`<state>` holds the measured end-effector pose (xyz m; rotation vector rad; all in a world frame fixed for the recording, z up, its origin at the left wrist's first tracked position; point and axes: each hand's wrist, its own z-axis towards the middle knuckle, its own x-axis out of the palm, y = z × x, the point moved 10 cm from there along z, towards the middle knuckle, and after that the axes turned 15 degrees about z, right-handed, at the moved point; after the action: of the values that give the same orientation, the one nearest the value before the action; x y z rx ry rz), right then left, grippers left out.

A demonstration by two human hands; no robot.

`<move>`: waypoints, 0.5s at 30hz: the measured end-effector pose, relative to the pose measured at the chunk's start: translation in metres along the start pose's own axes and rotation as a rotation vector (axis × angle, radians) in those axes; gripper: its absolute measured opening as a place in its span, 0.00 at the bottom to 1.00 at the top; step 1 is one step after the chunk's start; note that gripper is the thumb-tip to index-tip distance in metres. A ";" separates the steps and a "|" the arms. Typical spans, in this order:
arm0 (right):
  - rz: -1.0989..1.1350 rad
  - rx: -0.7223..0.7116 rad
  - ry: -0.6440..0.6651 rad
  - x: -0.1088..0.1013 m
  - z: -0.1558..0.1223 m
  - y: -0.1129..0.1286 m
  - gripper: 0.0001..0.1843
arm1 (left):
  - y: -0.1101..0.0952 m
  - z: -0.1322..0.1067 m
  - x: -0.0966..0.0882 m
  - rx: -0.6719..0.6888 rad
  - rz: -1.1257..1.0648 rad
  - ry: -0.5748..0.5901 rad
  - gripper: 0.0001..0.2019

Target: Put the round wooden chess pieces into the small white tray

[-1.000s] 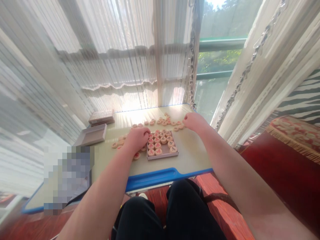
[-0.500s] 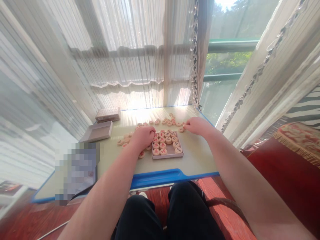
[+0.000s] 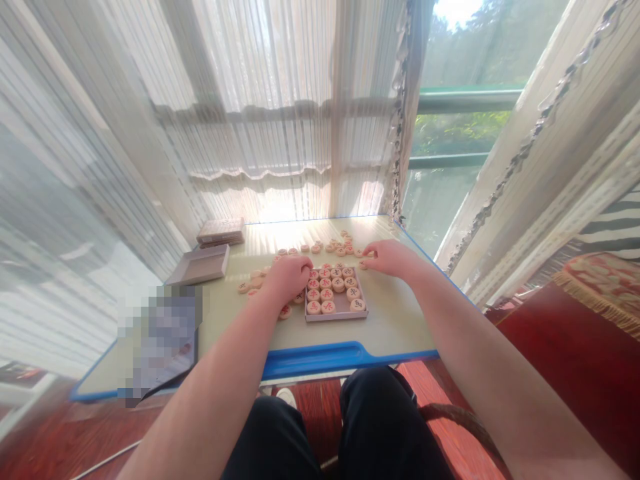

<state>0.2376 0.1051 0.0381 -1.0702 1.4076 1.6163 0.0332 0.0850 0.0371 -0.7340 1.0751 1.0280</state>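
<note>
Over the pale table [image 3: 395, 317] across the middle of the frame, I have the shallow box [image 3: 336, 317] near centre, where the left hand [image 3: 289, 277] curls by its upper-left corner, fingers bunched, though I cannot tell whether they pinch anything. Right of centre, the right hand [image 3: 387, 258] points bent fingertips at the loose discs [image 3: 341, 251] above the box, and I cannot tell if they grip one. I judge it best to take a disc by its rim, sparing its neighbours, with the left hand light so the packed discs [image 3: 327, 307] do not slide into the bare gap.
</note>
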 end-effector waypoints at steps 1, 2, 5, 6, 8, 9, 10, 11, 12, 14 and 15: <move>0.005 -0.013 0.024 0.004 0.000 0.003 0.19 | 0.001 0.000 0.000 -0.002 0.003 0.000 0.15; 0.005 -0.016 0.039 0.008 0.000 0.004 0.19 | 0.002 0.001 0.000 -0.008 0.007 -0.003 0.15; -0.003 -0.011 0.044 0.013 0.001 0.002 0.18 | 0.009 0.001 -0.006 -0.060 0.020 -0.059 0.15; -0.007 -0.010 0.039 0.013 0.002 0.001 0.18 | 0.013 0.001 -0.010 -0.083 0.025 -0.092 0.15; -0.018 -0.003 0.018 0.012 0.003 0.000 0.18 | 0.018 0.000 -0.017 -0.125 0.032 -0.158 0.15; -0.022 -0.001 0.001 0.010 0.002 0.000 0.18 | 0.020 -0.001 -0.019 -0.138 0.032 -0.181 0.15; -0.019 -0.006 -0.017 0.007 0.001 0.003 0.19 | 0.022 -0.001 -0.020 -0.146 0.029 -0.195 0.15; -0.004 -0.016 -0.036 0.003 -0.001 0.007 0.19 | 0.023 -0.001 -0.020 -0.149 0.024 -0.200 0.15; 0.027 -0.034 -0.056 -0.001 -0.004 0.012 0.18 | 0.023 -0.001 -0.020 -0.148 0.019 -0.200 0.15; 0.133 -0.094 -0.078 -0.010 -0.013 0.027 0.18 | 0.023 -0.001 -0.019 -0.142 0.019 -0.198 0.15; 0.198 -0.134 -0.069 -0.013 -0.018 0.036 0.18 | 0.023 -0.001 -0.019 -0.140 0.023 -0.198 0.15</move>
<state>0.2119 0.0827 0.0630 -0.9642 1.4125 1.8943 0.0095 0.0865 0.0546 -0.7169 0.8490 1.1794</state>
